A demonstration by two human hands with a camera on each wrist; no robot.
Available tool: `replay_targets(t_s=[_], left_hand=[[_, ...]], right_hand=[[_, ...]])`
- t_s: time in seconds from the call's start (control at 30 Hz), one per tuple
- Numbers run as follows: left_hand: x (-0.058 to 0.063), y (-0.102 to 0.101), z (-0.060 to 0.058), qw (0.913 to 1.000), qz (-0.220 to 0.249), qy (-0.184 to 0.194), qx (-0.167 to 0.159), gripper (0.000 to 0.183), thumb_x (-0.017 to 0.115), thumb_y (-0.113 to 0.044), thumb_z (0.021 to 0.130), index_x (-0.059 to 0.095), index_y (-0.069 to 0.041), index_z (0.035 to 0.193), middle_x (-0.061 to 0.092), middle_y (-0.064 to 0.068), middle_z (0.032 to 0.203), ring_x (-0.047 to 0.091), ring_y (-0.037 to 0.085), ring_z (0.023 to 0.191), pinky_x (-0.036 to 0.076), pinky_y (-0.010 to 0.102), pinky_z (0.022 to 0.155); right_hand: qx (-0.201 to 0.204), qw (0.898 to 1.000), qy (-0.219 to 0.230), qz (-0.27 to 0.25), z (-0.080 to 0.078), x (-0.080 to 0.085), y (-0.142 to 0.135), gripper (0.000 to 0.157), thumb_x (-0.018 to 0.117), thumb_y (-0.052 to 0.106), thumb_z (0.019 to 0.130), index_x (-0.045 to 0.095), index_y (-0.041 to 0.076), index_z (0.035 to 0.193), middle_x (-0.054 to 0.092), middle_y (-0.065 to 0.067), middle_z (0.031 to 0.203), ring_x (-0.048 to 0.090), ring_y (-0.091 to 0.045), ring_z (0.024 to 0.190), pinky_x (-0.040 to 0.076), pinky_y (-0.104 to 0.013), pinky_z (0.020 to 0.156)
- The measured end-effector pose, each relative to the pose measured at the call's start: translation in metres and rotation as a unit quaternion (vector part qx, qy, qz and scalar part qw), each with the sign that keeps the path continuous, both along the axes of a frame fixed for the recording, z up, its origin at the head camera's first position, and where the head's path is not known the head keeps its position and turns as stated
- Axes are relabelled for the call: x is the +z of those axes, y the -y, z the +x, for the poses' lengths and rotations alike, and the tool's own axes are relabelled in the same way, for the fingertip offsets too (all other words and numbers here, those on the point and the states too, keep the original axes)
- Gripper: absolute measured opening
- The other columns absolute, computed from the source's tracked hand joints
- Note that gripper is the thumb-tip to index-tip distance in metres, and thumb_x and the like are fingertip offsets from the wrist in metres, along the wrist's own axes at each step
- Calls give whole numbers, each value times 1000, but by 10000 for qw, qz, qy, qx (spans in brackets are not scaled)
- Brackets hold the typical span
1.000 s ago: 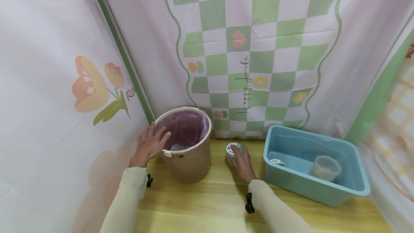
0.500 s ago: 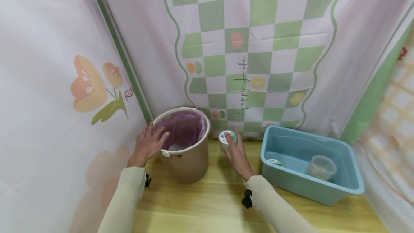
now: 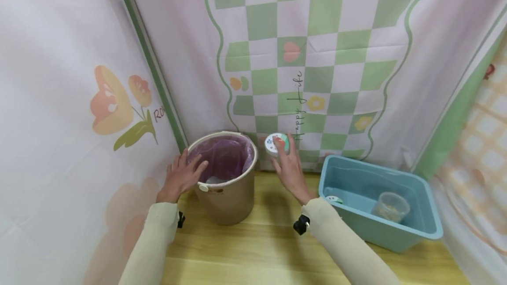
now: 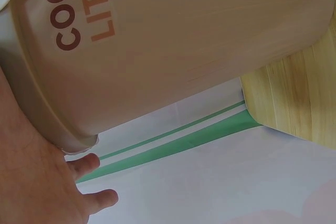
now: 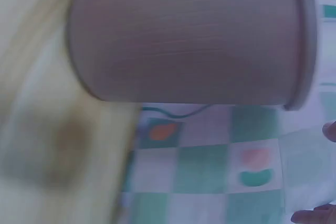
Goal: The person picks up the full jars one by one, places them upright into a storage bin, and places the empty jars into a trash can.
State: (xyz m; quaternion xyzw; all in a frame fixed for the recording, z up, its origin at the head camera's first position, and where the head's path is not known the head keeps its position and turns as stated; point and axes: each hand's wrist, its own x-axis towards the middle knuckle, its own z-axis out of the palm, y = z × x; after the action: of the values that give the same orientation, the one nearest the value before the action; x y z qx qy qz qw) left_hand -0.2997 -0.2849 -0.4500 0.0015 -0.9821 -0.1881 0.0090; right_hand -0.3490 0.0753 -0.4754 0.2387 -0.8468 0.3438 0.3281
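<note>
In the head view, my right hand (image 3: 292, 174) grips a small plastic tub (image 3: 271, 146) with a round white, green and red printed lid. The hand is above the table, just right of the brown trash can (image 3: 227, 206) and higher than its rim. From the right wrist, the tub (image 5: 307, 169) shows translucent walls between the fingertips at the right edge. My left hand (image 3: 179, 180) rests on the left rim of the can with its fingers spread. A purple bag (image 3: 227, 153) lines the can, and something whitish lies at its bottom.
To the right stands a blue bin (image 3: 368, 228). Inside are a clear cup (image 3: 392, 208) with yellowish bits at its bottom and another printed lid (image 3: 334, 199). Patterned cloth (image 3: 293, 78) hangs behind and at both sides of the wooden table (image 3: 237, 250).
My right hand has lifted the tub off the table and carried it up and slightly left, toward the trash can. The left hand has stayed on the rim.
</note>
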Motion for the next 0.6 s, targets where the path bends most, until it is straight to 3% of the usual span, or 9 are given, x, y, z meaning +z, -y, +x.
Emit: replay_targets(t_s=[0.1,0.3,0.6], left_hand=[[0,0,-1,10000,-51,29,7,83,21,-74,110,34,-20,172,-1,24,183,5,56,166,4,77,132],[2,-1,-2,10000,-82,-4,5,83,23,-73,111,35,-19,172,1,25,182,6,56,166,5,78,131],[1,-2,0,10000,-1,-48,4,82,25,-72,111,37,-18,171,3,25,182,6,56,166,5,79,131]], right_hand=[[3,9999,60,153,1,23,5,74,81,3,96,50,12,163,19,-32,177,40,-59,152,47,-74,115],[288,9981,45,540,7,59,27,76,78,4,99,45,19,167,12,-26,181,33,-55,158,54,-68,110],[805,9916,-154,1001,14,82,72,69,74,5,102,48,19,164,17,-27,179,38,-56,155,59,-64,106]])
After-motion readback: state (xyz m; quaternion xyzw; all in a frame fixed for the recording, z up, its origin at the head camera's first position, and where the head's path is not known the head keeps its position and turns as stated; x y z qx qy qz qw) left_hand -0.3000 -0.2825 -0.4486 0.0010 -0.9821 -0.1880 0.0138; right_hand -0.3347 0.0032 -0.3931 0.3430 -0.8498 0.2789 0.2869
